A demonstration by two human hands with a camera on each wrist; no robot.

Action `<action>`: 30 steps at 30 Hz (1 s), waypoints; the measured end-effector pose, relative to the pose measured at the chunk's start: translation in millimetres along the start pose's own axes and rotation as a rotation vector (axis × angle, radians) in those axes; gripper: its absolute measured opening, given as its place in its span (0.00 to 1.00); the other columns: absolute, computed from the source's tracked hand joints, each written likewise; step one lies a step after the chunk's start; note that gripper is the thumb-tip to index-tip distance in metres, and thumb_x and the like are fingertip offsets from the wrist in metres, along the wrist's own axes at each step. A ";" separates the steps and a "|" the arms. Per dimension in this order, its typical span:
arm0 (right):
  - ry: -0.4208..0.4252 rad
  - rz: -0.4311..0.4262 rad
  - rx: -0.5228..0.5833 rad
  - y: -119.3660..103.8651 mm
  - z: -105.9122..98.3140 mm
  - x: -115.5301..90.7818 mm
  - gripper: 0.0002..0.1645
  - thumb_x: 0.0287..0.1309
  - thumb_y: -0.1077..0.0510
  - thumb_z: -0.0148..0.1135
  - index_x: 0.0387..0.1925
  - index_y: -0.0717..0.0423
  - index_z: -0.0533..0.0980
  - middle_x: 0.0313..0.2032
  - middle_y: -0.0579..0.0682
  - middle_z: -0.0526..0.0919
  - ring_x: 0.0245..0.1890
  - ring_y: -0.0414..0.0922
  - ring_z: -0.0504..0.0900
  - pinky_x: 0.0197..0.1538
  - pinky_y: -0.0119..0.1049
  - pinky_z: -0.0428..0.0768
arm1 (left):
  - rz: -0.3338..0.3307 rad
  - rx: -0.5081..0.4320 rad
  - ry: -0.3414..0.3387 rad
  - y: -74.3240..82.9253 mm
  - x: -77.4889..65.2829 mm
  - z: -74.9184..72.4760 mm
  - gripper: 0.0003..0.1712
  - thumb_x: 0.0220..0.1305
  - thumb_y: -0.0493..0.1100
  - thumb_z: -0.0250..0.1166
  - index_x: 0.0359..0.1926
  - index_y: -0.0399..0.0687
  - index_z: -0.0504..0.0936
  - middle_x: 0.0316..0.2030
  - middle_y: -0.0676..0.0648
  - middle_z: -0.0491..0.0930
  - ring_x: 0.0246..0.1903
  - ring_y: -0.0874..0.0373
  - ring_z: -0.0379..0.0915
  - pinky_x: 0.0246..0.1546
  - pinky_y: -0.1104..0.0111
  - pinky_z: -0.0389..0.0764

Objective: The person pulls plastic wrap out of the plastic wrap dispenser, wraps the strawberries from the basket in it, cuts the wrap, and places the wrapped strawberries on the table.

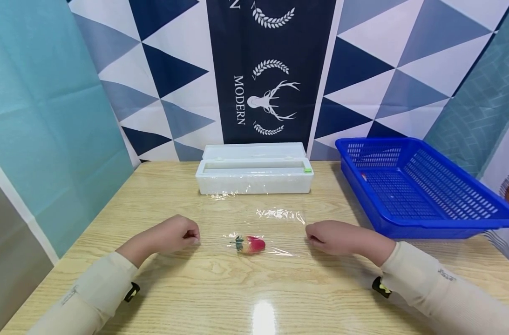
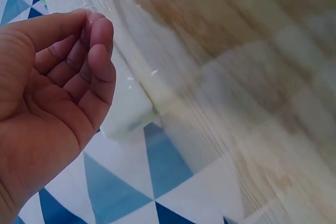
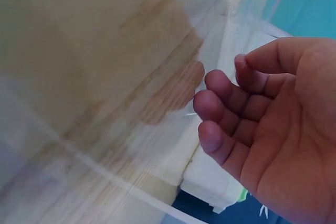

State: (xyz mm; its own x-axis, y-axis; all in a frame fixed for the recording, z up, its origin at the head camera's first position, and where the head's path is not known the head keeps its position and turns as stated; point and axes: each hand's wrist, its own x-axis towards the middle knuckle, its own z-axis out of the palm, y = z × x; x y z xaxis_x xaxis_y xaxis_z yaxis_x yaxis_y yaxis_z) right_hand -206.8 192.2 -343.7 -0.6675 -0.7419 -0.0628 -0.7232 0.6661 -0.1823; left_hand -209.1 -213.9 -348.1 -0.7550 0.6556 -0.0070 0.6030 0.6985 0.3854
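A clear sheet of cling film runs from the white dispenser box toward me, between my two hands. My left hand pinches its left side between thumb and forefinger, the other fingers curled. On the right, my right hand pinches the opposite side, with thumb and forefinger together in the right wrist view. Between the hands is a strawberry, red with a pale top and green leaves. Film glints surround it; whether it lies on or under the film I cannot tell. The box's lid is raised.
A blue plastic basket stands at the right, with something small and red inside its left wall. The wooden table meets a patterned cloth at the back. A small green piece sits on the box's right end.
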 end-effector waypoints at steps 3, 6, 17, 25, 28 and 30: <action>-0.013 -0.008 -0.050 -0.1 0.9 3.9 0.13 0.57 0.62 0.50 0.19 0.49 0.62 0.16 0.39 0.61 0.19 0.36 0.61 0.25 0.31 0.63 | 0.036 0.023 -0.024 -2.2 4.6 2.1 0.08 0.55 0.37 0.60 0.22 0.51 0.78 0.18 0.60 0.71 0.19 0.69 0.63 0.22 0.74 0.70; -0.028 -0.003 -0.086 -1.5 1.8 7.2 0.13 0.56 0.62 0.50 0.18 0.49 0.62 0.16 0.40 0.61 0.19 0.37 0.60 0.24 0.32 0.63 | 0.069 0.035 -0.041 -2.5 7.4 3.6 0.08 0.53 0.35 0.61 0.21 0.51 0.78 0.18 0.61 0.71 0.19 0.70 0.63 0.22 0.75 0.70; -0.072 0.025 -0.033 -2.0 1.0 10.3 0.14 0.52 0.62 0.55 0.17 0.50 0.62 0.16 0.40 0.58 0.18 0.36 0.58 0.23 0.30 0.60 | 0.011 0.059 -0.045 -4.1 4.7 0.7 0.10 0.48 0.42 0.68 0.18 0.55 0.74 0.15 0.61 0.68 0.17 0.69 0.61 0.20 0.74 0.68; -0.144 0.094 0.027 8.7 -5.1 1.7 0.14 0.54 0.60 0.58 0.19 0.51 0.63 0.17 0.41 0.60 0.19 0.36 0.59 0.24 0.30 0.59 | 0.015 0.053 -0.051 -11.2 2.7 -4.5 0.10 0.46 0.41 0.69 0.16 0.54 0.75 0.15 0.61 0.69 0.17 0.69 0.62 0.21 0.74 0.69; -0.082 0.068 -0.046 8.4 -9.5 -1.9 0.14 0.50 0.65 0.58 0.18 0.52 0.63 0.18 0.41 0.60 0.19 0.37 0.59 0.24 0.30 0.60 | 0.030 0.102 -0.036 -9.7 3.1 -7.2 0.11 0.45 0.35 0.67 0.16 0.53 0.76 0.15 0.61 0.69 0.17 0.69 0.62 0.21 0.75 0.68; -0.006 0.033 -0.103 3.9 -12.4 -1.2 0.15 0.48 0.68 0.58 0.18 0.52 0.63 0.18 0.41 0.60 0.19 0.38 0.60 0.24 0.30 0.61 | 0.049 0.158 -0.002 -3.4 4.6 -9.1 0.12 0.44 0.32 0.64 0.15 0.53 0.74 0.14 0.61 0.67 0.17 0.69 0.60 0.20 0.75 0.67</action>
State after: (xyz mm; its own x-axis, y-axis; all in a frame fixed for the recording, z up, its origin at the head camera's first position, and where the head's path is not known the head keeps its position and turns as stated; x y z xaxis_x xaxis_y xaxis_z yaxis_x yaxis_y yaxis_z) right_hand -211.0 196.6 -332.2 -0.6905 -0.7196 -0.0727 -0.7154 0.6944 -0.0781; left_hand -216.9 -215.9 -341.1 -0.7231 0.6907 0.0065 0.6724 0.7017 0.2358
